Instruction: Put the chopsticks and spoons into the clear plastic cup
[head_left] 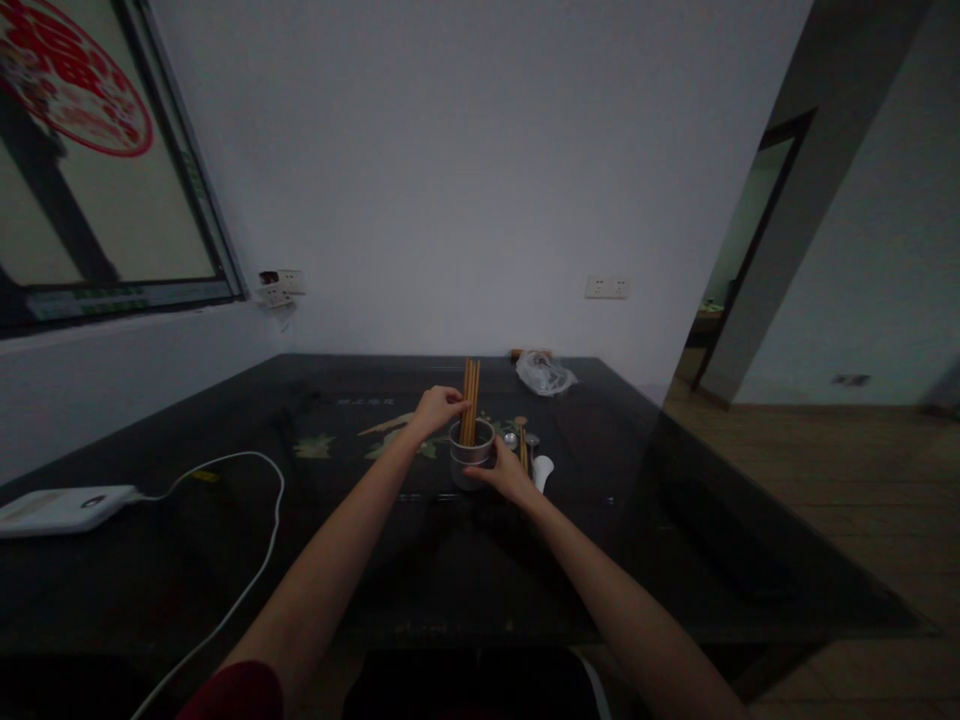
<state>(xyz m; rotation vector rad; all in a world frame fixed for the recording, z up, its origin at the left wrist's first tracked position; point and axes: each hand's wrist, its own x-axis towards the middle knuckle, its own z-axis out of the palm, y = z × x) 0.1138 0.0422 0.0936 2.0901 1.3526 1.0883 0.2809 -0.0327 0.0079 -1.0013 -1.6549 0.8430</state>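
Note:
A small metal cup (pixel 471 450) stands on the dark table (pixel 375 560), with a bundle of wooden chopsticks (pixel 470 400) upright in it. My left hand (pixel 438 408) is closed in a pinch on the chopsticks just above the cup's rim. My right hand (pixel 507 475) wraps around the cup's near right side and holds it. Just right of the cup lie two metal spoons (pixel 520 439), a wooden-handled utensil (pixel 522 440) and a white ceramic spoon (pixel 541 470).
A crumpled clear plastic bag (pixel 545 373) lies at the table's far edge. A white device (pixel 64 507) with a white cable (pixel 247 560) sits at the left. The wall is close behind; a doorway and wooden floor open to the right.

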